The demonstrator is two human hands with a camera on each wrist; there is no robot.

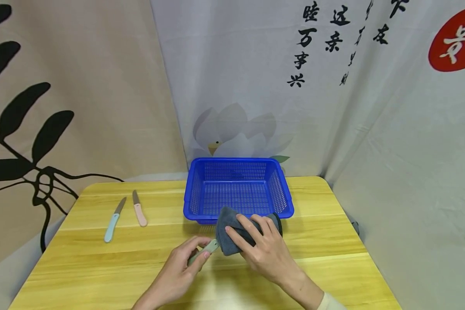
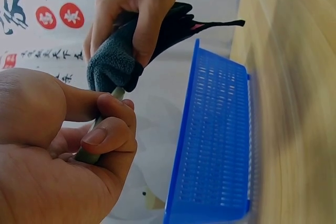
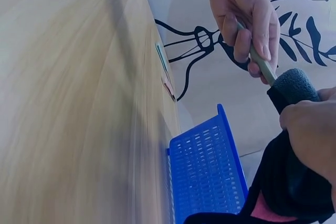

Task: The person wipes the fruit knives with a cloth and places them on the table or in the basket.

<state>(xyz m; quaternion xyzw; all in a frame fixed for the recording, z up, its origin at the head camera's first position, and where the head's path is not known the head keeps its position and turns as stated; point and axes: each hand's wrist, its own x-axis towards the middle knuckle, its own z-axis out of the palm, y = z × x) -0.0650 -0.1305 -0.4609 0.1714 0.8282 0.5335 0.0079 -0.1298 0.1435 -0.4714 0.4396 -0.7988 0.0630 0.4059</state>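
My left hand (image 1: 180,269) grips the pale green handle of a knife (image 1: 209,248), with the fingers curled round it in the left wrist view. A dark grey-blue cloth (image 1: 229,232) is wrapped over the knife's blade, which is hidden inside. My right hand (image 1: 265,249) holds the cloth from above, its fingers spread over the folds and the thumb beneath in the left wrist view. Both hands are raised over the table, just in front of the blue basket (image 1: 187,202). In the right wrist view the green handle (image 3: 262,65) meets the cloth's edge (image 3: 295,83).
On the table's left part lie a knife with a light blue handle (image 1: 111,227) and one with a pink handle (image 1: 140,215), blades pointing away. The blue basket stands at the back middle of the wooden table (image 1: 325,241). A printed curtain (image 1: 240,64) hangs behind.
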